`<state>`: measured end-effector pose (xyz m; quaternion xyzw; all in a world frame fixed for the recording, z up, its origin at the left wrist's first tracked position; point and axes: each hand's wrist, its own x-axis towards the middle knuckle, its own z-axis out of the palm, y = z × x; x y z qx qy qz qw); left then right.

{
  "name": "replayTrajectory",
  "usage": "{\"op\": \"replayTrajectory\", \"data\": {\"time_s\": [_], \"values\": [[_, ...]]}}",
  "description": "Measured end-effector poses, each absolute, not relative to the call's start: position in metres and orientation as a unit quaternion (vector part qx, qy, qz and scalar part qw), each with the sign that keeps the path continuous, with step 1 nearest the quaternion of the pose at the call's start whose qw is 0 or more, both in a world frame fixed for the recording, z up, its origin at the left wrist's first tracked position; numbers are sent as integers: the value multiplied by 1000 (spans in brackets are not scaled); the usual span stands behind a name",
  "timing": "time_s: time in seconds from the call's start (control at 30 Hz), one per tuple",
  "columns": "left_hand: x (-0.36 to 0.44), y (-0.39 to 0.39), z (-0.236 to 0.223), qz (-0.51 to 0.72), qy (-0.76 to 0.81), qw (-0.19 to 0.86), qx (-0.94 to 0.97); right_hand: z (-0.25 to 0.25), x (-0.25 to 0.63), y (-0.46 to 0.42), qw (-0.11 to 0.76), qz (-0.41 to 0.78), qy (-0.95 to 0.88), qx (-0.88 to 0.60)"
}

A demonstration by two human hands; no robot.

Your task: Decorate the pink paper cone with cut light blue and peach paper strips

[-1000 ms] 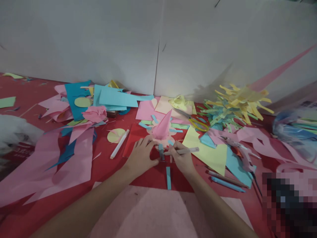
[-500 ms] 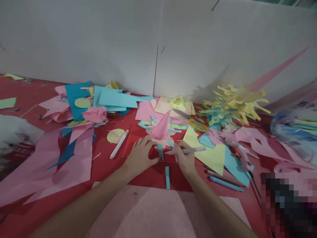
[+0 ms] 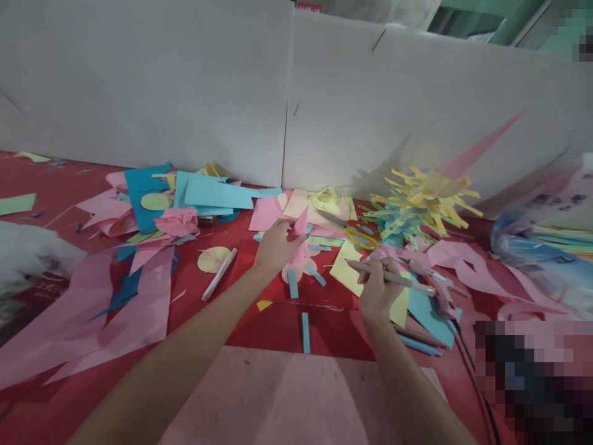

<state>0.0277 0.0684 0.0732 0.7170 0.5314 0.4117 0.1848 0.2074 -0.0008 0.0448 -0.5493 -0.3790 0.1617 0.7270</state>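
My left hand (image 3: 278,248) is closed round a pink paper cone (image 3: 302,221), which stands on a pale pink flower-shaped paper (image 3: 291,273). Blue paper strips (image 3: 293,284) stick out from under the flower's petals. My right hand (image 3: 380,285) grips a pale pen (image 3: 412,284), its tip pointing left and clear of the paper. Red paper lies beneath the flower, and a loose blue strip (image 3: 306,332) rests nearer to me. A small yellow scrap (image 3: 264,305) is at the front edge of the red paper.
Yellow-handled scissors (image 3: 361,238) lie behind the flower. A pink glue gun (image 3: 442,295) with a cord is at right, near a fringed yellow paper piece (image 3: 430,191). A white marker (image 3: 220,275) lies left. Pink and blue paper (image 3: 213,188) is piled at back left, before a white board (image 3: 185,80).
My left hand has moved from the flower's front edge up to the cone. My right hand has drawn back to the right with the pen. The view has tilted up slightly.
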Motion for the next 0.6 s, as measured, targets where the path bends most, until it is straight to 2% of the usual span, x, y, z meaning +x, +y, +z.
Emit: {"op": "replayTrajectory", "data": {"time_s": [0.2,0.33,0.47,0.6], "values": [[4,75,103,505,507,143,684,49,211,1,755,180,-352,-523],[2,78,103,410,453,250,751,52,210,-2,761,161,-363,-513],[4,71,80,374,454,301,751,54,200,-10,723,175,-400,-535],[-12,48,64,398,514,246,719,51,180,-14,653,227,-464,-554]]}}
